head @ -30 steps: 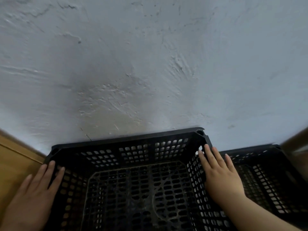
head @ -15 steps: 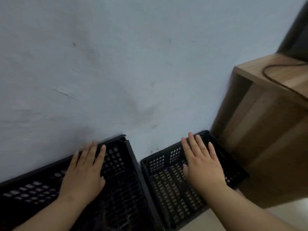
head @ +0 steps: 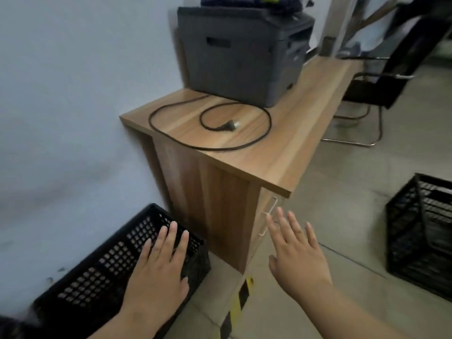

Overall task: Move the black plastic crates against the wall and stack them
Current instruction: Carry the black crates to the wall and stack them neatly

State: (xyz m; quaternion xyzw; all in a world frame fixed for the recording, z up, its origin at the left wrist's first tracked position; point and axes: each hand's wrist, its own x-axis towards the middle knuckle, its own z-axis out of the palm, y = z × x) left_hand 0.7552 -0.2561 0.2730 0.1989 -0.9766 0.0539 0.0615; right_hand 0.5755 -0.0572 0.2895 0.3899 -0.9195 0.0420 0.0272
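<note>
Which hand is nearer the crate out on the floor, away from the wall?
Right. The right hand hangs short of the floor crate; the left hand is farther, over the wall-side crate.

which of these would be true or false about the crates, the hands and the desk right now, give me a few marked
1. The black perforated plastic crate at the left hand sits by the grey wall. True.
2. The right hand grips a crate. False: its fingers are straight and it holds nothing.
3. The black power cord lies looped on the wooden desk. True.
4. The second black plastic crate is stacked on the first. False: it stands apart on the floor, far right.
5. The dark grey printer stands on the floor. False: it is on the desk.
</note>
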